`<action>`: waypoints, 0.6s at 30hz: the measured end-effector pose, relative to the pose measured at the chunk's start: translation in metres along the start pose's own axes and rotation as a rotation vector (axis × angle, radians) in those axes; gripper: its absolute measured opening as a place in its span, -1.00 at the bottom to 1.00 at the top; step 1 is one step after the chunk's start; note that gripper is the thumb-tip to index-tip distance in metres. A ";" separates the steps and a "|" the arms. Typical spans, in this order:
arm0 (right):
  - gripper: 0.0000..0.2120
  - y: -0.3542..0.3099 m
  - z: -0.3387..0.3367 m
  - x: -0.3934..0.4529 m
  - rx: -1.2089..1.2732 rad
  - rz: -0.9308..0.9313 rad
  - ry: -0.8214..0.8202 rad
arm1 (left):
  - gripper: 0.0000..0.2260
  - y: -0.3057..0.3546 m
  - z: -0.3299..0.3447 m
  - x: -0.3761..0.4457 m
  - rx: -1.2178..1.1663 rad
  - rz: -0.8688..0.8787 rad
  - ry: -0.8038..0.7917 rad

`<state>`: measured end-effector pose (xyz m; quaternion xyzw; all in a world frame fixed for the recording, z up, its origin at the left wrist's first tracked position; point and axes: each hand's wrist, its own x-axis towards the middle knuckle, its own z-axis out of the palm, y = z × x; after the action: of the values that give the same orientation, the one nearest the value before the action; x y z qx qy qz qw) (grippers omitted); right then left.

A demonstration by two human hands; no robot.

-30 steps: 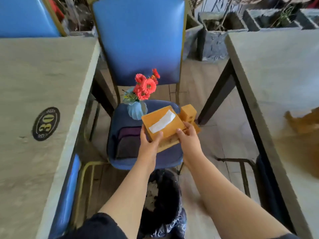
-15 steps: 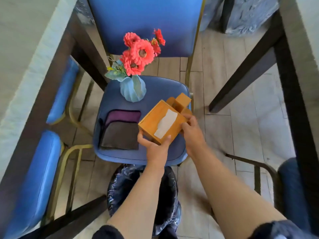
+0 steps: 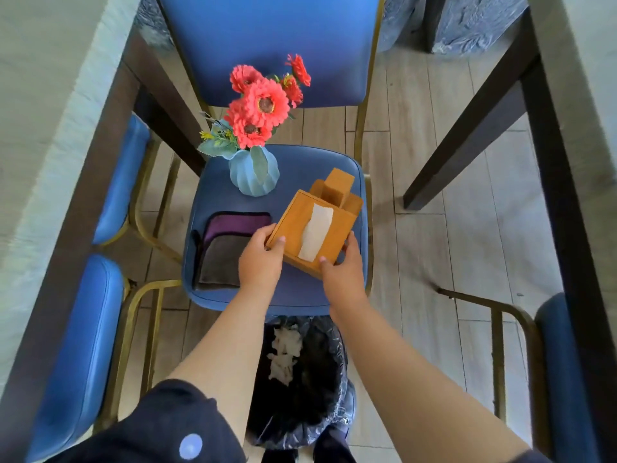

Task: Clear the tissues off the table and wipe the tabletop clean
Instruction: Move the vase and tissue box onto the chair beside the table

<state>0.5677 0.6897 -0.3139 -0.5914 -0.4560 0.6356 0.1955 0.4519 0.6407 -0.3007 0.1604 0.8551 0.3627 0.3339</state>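
A wooden tissue box (image 3: 300, 225) with a white tissue (image 3: 315, 233) showing in its slot is over the right half of a blue chair seat (image 3: 300, 162). My left hand (image 3: 260, 259) grips its left near corner and my right hand (image 3: 340, 269) grips its near right side. A small wooden holder (image 3: 339, 188) is attached behind the box. Folded purple and grey cloths (image 3: 227, 248) lie on the seat's left half. Crumpled white tissues (image 3: 283, 355) lie in a black-lined bin (image 3: 320, 379) on the floor below my arms.
A blue vase (image 3: 253, 175) with red flowers (image 3: 263, 105) stands at the seat's back left. Pale tabletops flank the aisle, one on the left (image 3: 43, 95), one on the right (image 3: 594, 78), with dark legs. More blue chairs (image 3: 76, 345) sit under the left table.
The view has tilted down and closer to the chair. The tissue box has come lower over the seat, and my right hand has shifted from its far side to its near right edge.
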 end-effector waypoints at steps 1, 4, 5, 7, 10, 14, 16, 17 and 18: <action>-0.34 -0.003 -0.003 0.004 -0.015 -0.001 -0.008 | -0.70 -0.003 0.000 -0.003 -0.014 -0.007 0.009; -0.41 -0.011 -0.012 0.012 -0.062 -0.004 -0.019 | -0.69 -0.010 0.007 -0.016 -0.079 -0.034 0.018; -0.42 -0.013 -0.013 0.013 -0.067 -0.002 -0.020 | -0.68 -0.011 0.010 -0.020 -0.103 -0.045 0.026; -0.43 -0.018 -0.016 0.014 -0.066 0.007 -0.026 | -0.68 -0.012 0.015 -0.024 -0.126 -0.057 0.041; -0.46 -0.018 -0.016 0.005 -0.083 0.019 -0.007 | -0.67 -0.011 0.013 -0.027 -0.128 -0.054 -0.010; -0.60 0.008 0.000 -0.030 -0.082 0.229 0.224 | -0.62 -0.015 -0.009 -0.034 -0.120 -0.036 -0.069; -0.71 0.016 0.016 -0.050 -0.106 0.331 0.201 | -0.64 -0.023 -0.026 -0.036 -0.139 -0.048 0.035; -0.74 0.017 0.025 -0.057 -0.142 0.335 0.135 | -0.65 -0.031 -0.035 -0.037 -0.143 -0.050 0.092; -0.76 0.018 0.034 -0.061 -0.168 0.322 0.075 | -0.67 -0.040 -0.044 -0.036 -0.130 -0.039 0.136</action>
<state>0.5547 0.6207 -0.2973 -0.6944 -0.3992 0.5958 0.0580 0.4464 0.5726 -0.2910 0.0967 0.8534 0.4209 0.2920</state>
